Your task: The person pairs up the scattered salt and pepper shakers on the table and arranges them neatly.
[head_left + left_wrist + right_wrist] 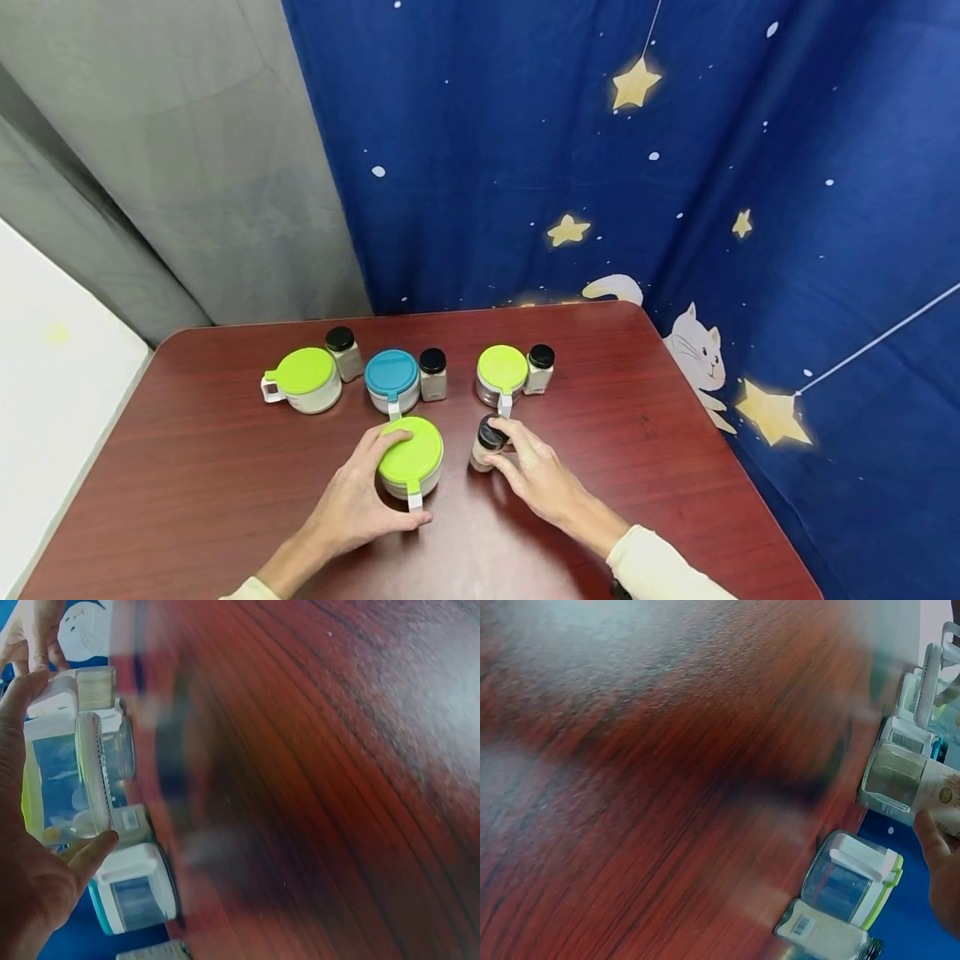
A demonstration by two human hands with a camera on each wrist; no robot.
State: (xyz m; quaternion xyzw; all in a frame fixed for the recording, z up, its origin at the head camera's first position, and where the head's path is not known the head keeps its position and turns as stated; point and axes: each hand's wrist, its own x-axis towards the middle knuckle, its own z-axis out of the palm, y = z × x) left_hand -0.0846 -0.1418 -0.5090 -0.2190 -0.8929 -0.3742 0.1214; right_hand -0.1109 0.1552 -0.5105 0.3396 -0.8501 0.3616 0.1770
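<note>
My left hand [358,502] grips a round clear jar with a lime-green lid [412,450] and a white handle that points toward me. Its fingers lie along the lid's left side and the thumb is near the handle. In the left wrist view the jar's clear wall [64,780] shows between thumb and fingers. To the right, my right hand [542,482] pinches a small black-capped spice bottle [481,457] between thumb and fingers. The right wrist view shows that bottle's glass base [892,778] with pale contents and a printed label.
Behind the hands stand a green-lidded jar [317,397] at left, a blue-lidded jar [392,372] in the middle and another green-lidded jar [502,367] at right. A black-capped bottle [433,383] is beside the blue one; similar bottles flank the others. Curtains hang behind the reddish-brown table [637,433].
</note>
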